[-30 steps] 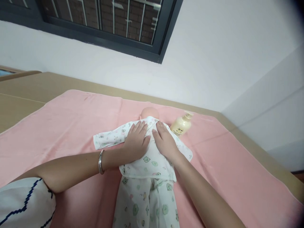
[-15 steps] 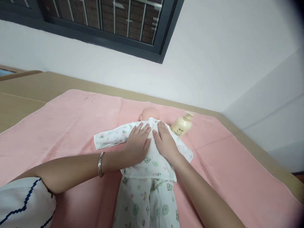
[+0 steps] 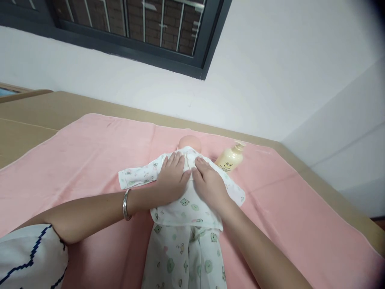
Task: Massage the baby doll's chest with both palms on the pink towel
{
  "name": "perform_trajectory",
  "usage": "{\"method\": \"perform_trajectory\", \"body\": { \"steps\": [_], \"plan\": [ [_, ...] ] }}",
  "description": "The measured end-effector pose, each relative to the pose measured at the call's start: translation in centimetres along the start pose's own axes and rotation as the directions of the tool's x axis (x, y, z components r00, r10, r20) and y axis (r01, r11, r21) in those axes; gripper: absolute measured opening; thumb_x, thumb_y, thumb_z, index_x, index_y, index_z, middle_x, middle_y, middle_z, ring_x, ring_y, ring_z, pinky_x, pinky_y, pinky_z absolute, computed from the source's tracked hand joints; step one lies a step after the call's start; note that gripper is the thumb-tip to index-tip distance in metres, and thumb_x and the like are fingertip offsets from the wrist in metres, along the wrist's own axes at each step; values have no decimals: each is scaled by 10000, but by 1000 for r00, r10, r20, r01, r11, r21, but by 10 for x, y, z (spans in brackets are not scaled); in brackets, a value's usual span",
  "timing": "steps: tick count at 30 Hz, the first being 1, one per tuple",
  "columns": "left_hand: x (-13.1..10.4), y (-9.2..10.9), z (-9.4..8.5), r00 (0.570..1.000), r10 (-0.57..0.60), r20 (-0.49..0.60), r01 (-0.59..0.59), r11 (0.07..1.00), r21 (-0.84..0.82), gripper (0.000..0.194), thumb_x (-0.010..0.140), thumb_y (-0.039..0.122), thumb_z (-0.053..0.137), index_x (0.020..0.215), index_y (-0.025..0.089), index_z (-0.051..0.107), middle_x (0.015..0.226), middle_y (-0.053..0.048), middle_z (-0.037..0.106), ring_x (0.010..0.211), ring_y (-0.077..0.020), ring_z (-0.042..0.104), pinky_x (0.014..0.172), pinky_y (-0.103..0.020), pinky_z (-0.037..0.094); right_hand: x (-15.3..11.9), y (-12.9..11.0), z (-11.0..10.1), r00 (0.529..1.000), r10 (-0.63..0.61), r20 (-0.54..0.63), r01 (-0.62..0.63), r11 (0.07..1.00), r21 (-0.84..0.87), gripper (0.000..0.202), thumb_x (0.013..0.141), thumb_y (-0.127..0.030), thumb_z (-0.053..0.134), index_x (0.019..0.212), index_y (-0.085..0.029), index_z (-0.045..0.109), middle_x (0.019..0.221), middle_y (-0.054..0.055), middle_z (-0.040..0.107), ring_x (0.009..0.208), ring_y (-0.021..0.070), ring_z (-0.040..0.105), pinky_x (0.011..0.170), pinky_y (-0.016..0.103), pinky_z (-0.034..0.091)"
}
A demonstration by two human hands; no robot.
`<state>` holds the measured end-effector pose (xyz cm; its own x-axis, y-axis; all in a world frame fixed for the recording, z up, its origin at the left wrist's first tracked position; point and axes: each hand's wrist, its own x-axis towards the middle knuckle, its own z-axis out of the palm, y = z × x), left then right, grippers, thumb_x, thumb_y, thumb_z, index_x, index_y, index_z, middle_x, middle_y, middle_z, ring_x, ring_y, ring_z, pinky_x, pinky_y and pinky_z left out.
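A baby doll lies stretched out on a pink blanket, its bald head at the far end. It wears a white top and matching trousers, both printed with small green figures. My left hand rests flat on the left part of the top's chest, fingers extended. On the right part lies my right hand, also flat, its thumb near my left thumb. Neither hand grasps anything. The doll's face cannot be made out.
A cream pump bottle is on the blanket beside the doll's right-side sleeve. Behind the blanket runs a tan surface edge against a white wall, with a dark-framed window above.
My left hand has slid a little left across the top, and its fingers are closer together. My right hand has shifted slightly, and the fabric at the chest has moved with the hands.
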<state>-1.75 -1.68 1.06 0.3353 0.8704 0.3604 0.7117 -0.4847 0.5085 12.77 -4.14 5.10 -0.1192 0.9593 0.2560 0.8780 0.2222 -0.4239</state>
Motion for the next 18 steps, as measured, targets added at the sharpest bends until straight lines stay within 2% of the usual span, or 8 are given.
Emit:
{"method": "perform_trajectory", "body": {
  "steps": [3,5,8,12,15,18],
  "plan": [
    [-16,9,-2,993,116,19,-116,993,-18,528,996,313,248,1452,79,377,1574,-166,311,1494,-289,178,1207,-540,148,13,19,2,999,31,29,-33,997,76,592,994,-440,324,1482,-109,377,1569,140,307,1479,255,227,1214,477,208],
    [-14,8,-3,991,131,30,-130,991,-42,510,1001,295,226,1448,114,394,1572,-138,328,1492,-276,193,1206,-553,135,16,24,5,996,81,39,-84,993,79,639,989,-460,329,1510,-90,313,1592,150,239,1492,273,171,1218,495,180],
    [6,-4,-4,998,44,45,-41,997,-66,507,1004,308,229,1443,120,400,1561,-147,347,1482,-275,231,1200,-562,149,6,12,6,994,97,49,-98,995,21,603,987,-411,328,1491,-80,358,1574,159,288,1484,293,198,1211,506,202],
    [28,-18,-3,996,-59,63,63,996,-57,538,1003,354,247,1435,69,395,1537,-188,374,1470,-292,260,1192,-541,185,-11,-12,5,999,10,30,-9,999,-35,514,967,-316,349,1420,-118,487,1518,135,406,1464,296,262,1192,511,265],
    [17,-12,-2,999,-21,27,21,1000,-11,529,998,331,269,1425,50,404,1531,-203,378,1466,-302,264,1191,-528,201,-8,-7,5,1000,-30,5,29,999,31,475,974,-325,354,1380,-164,540,1492,102,453,1456,277,290,1194,499,267],
    [-6,1,-1,994,108,-6,-108,994,0,503,991,294,291,1437,90,402,1556,-170,348,1484,-296,212,1194,-518,211,8,15,7,999,-16,-30,20,993,118,487,991,-395,349,1393,-179,519,1529,93,400,1460,264,281,1200,500,248]
  ]
}}
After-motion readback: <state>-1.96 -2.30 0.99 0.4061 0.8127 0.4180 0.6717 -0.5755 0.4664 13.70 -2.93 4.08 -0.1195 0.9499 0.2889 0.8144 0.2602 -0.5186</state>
